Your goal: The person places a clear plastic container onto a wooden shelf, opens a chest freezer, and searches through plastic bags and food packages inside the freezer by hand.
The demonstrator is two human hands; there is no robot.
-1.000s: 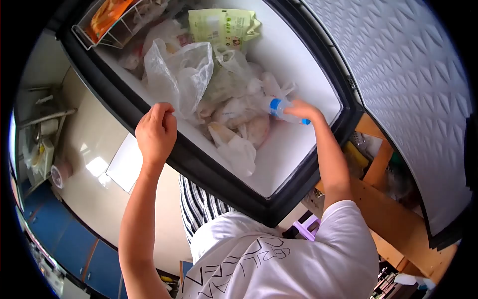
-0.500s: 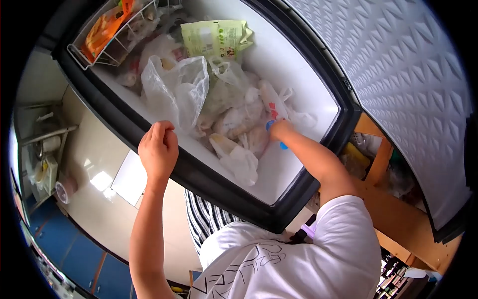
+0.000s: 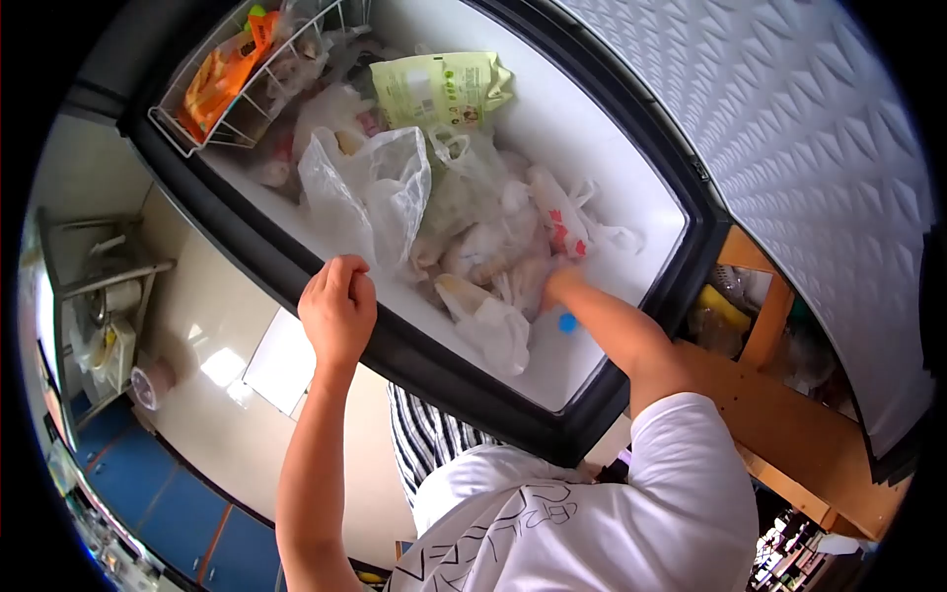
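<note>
My left hand (image 3: 337,311) is curled into a fist by the near black rim (image 3: 434,370) of an open chest freezer; nothing shows in it. My right hand (image 3: 560,286) reaches down inside, against a clear plastic bag (image 3: 521,286) of frozen food. Its fingers are mostly hidden, so I cannot tell if they grip anything. Just below the right wrist shows a small blue round thing (image 3: 567,323). A white bag with red print (image 3: 564,229) lies beyond that hand. To its left are a knotted whitish bag (image 3: 493,331) and a large translucent bag (image 3: 370,192).
A pale green packet (image 3: 444,89) lies at the freezer's back. In the far-left corner hangs a white wire basket (image 3: 187,143) with an orange packet (image 3: 225,79). The raised quilted lid (image 3: 769,128) stands at the right, above a wooden shelf (image 3: 740,395).
My right hand has moved slightly down and left among the bags. A blue piece beside it is no longer visible. The whole view has shifted a little; my left hand stays by the rim.
</note>
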